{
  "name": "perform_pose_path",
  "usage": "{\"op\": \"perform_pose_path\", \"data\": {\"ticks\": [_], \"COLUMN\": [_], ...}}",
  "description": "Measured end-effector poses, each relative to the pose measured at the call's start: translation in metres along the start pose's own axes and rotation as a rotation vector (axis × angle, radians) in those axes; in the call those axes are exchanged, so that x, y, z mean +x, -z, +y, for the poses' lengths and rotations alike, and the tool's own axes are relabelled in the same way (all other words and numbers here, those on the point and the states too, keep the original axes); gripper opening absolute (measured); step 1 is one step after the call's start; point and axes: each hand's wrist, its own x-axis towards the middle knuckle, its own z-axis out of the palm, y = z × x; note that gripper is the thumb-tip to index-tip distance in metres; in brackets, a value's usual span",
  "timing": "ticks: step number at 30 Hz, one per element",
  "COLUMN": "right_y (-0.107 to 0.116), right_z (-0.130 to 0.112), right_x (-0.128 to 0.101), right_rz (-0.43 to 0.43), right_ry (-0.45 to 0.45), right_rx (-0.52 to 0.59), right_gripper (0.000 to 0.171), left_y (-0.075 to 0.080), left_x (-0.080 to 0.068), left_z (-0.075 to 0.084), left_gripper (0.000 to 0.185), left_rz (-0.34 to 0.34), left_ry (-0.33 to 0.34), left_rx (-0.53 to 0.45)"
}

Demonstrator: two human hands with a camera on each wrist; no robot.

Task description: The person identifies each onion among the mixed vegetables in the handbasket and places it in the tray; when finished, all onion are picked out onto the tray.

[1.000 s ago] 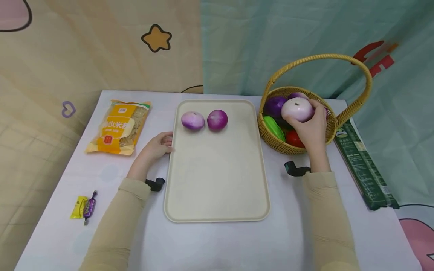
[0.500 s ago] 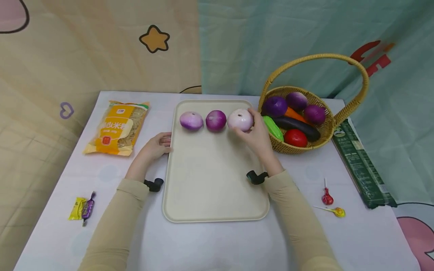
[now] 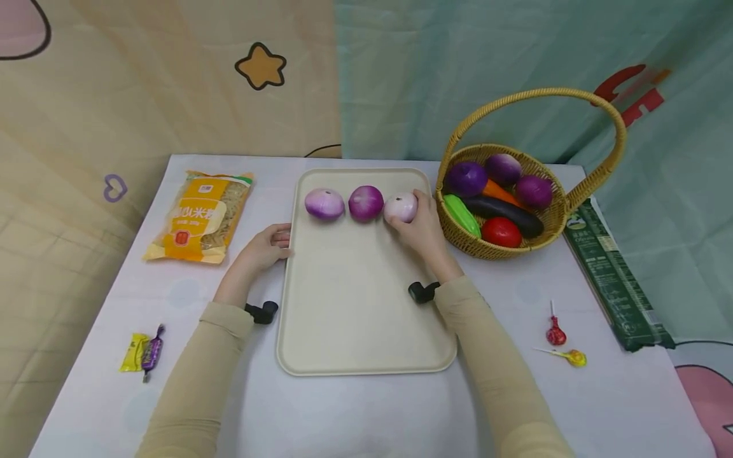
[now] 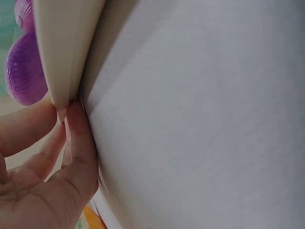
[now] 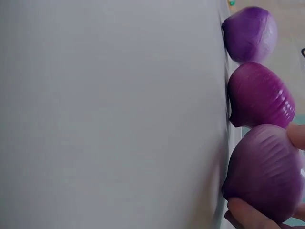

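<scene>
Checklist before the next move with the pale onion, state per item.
1. Right hand gripping pale onion: ok, thumb and fingers around it.
2. Pale onion inside tray rim: ok, toward the far right corner.
3. Pale onion's weight fully on tray: cannot tell, fingers cover part of it.
4. Gap to middle onion: cannot tell, very close, maybe touching.
5. Left hand on tray: ok, pinching its left edge.
6. Basket upright: ok.

- Beige tray [image 3: 366, 305]: flat, its left rim held by the left hand [image 3: 265, 248].
- Glossy pale onion [image 3: 399, 207] (purplish in the right wrist view): gripped by the right hand [image 3: 422, 230] at the far right corner.
</scene>
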Motion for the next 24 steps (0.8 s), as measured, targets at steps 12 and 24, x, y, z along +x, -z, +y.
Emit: {"op": "perform_pose_path", "data": {"ticks": [12,24], "right_y": [0.006,0.088], "right_z": [-0.004,0.0], "right_x": [-0.004,-0.007], "right_rz": [-0.025,0.228], "right_ry": [0.055,0.112], "right_rx": [-0.088,0.123], "right_gripper": [0.085,0.04], "left_y": [-0.001,0.0], "left_x": [-0.001,0.0], "left_z": [-0.002,-0.001], "left_gripper": [0.064,0.064], "left_rz": [0.015,0.005], "left_ry": [-0.01,-0.016], "left_rx": [-0.007,-0.011]}}
